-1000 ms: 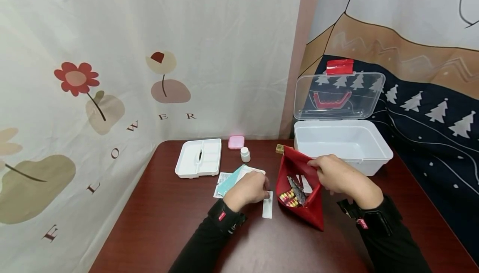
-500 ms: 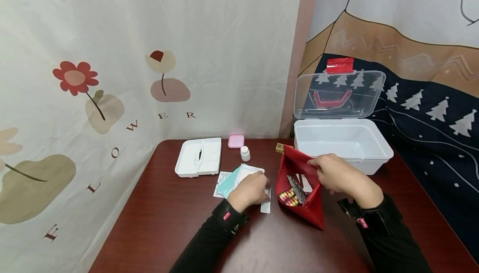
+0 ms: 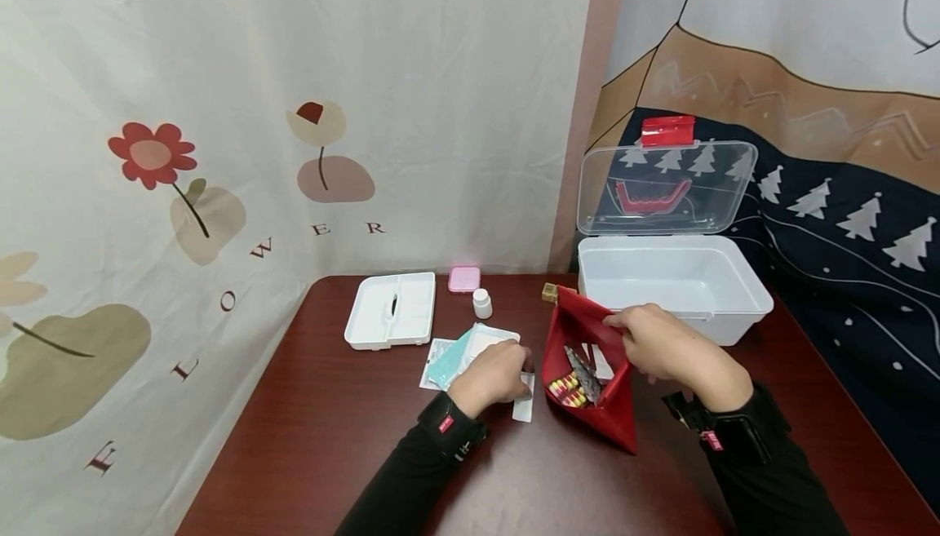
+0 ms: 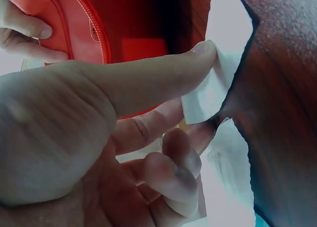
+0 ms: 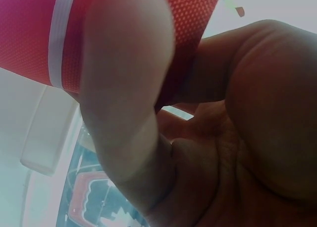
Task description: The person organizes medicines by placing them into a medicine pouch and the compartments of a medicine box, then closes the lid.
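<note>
My left hand (image 3: pixel 490 377) is over the table, its thumb and fingers pinching a flat white strip (image 4: pixel 220 53) at the edge of a small pile. Under and beside this hand lie a teal packet (image 3: pixel 446 369) and a white packet (image 3: pixel 481 337). In the left wrist view another white piece (image 4: pixel 229 172) shows below the fingers. With my right hand (image 3: pixel 661 344) I grip the right edge of a red zip pouch (image 3: pixel 615 418), which gapes toward me. Inside it are a blister pack of red-and-yellow capsules (image 3: pixel 565 387), a silver foil pack (image 3: pixel 583 371) and white strips (image 3: pixel 602 363).
Behind the pouch stands a white plastic box (image 3: pixel 676 275) with its clear lid (image 3: pixel 664 177) raised. At the back left are a white compartment case (image 3: pixel 370 316), a small white bottle (image 3: pixel 481 304) and a pink case (image 3: pixel 464 279), near the curtain (image 3: pixel 455 112).
My left hand has shifted slightly right and toward me, and the white strip's visible end has drawn in a little. My right hand and the pouch have stayed in place.
</note>
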A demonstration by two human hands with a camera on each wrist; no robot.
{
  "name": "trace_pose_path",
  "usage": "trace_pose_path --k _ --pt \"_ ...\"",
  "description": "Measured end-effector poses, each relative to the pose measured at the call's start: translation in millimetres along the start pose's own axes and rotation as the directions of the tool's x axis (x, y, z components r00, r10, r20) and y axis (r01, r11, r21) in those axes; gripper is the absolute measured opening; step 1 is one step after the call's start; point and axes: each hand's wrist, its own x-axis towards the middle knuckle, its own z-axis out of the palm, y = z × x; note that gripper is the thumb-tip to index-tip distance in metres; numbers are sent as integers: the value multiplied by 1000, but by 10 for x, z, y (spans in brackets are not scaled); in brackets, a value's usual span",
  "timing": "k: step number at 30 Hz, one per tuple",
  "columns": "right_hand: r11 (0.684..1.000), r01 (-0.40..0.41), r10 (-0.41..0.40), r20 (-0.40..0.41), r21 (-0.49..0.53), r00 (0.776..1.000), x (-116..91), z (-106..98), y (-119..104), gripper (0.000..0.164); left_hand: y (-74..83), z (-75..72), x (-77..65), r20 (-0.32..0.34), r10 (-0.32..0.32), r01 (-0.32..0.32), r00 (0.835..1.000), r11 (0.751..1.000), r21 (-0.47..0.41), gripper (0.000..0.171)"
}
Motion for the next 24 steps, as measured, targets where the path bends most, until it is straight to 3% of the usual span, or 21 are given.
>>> trace_pose_path --k 3,5,10,15,19,24 --pt "1000 3 -3 -1 2 1000 -4 3 2 43 -159 201 119 -41 25 -25 999 1000 4 18" --pt "1000 2 -2 3 4 1000 -3 2 3 43 -172 204 117 -74 42 -42 996 999 1 17" --pt "1000 -3 3 13 4 1000 7 -7 -2 44 30 -204 -111 -100 47 -51 994 998 -43 15" --pt "1000 -2 2 15 4 1000 13 -12 -4 44 -26 -394 -188 -116 6 -14 993 998 -68 15" --pt "1000 -9 8 19 10 1000 16 -3 -2 45 -90 -530 -246 -142 -36 16 989 990 -141 14" --pt "1000 -9 9 18 13 1000 16 6 4 45 -127 -694 -317 -216 -8 -50 976 964 -262 15"
